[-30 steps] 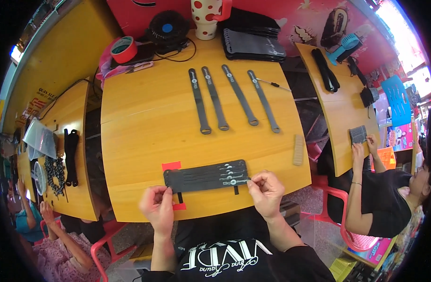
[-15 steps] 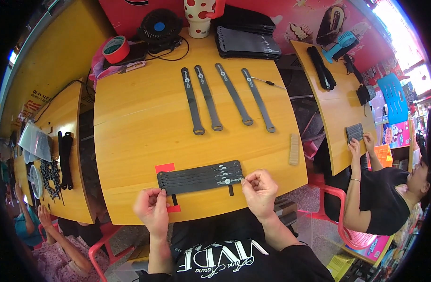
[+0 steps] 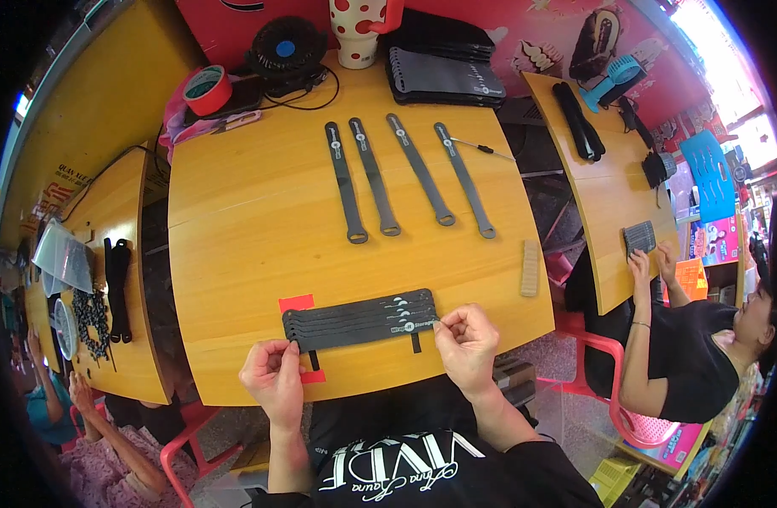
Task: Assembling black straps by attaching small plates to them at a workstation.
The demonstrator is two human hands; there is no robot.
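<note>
A fanned stack of black straps (image 3: 354, 320) lies crosswise near the front edge of my table, each strap overlapping the one behind it. My left hand (image 3: 274, 372) pinches the left end of the nearest strap between thumb and forefinger. At its other end, my right hand (image 3: 466, 343) has thumb and fingers closed on the strap's right tip. Dark strips poke out from under the stack on its near side, beside red tape (image 3: 297, 302) stuck to the tabletop. Farther off, several single straps (image 3: 374, 178) lie apart, lengthwise, with slotted ends toward me.
At the back stand a black fan (image 3: 285, 49), a spotted tumbler (image 3: 354, 34), a tape roll (image 3: 207, 90) and a pile of black straps (image 3: 443, 72). A ridged tan block (image 3: 530, 268) sits at the right edge. A co-worker (image 3: 685, 339) handles straps at the right table.
Both my hands stay at the ends of the front strap, almost still. The co-worker's fingers at the right table have shifted slightly.
</note>
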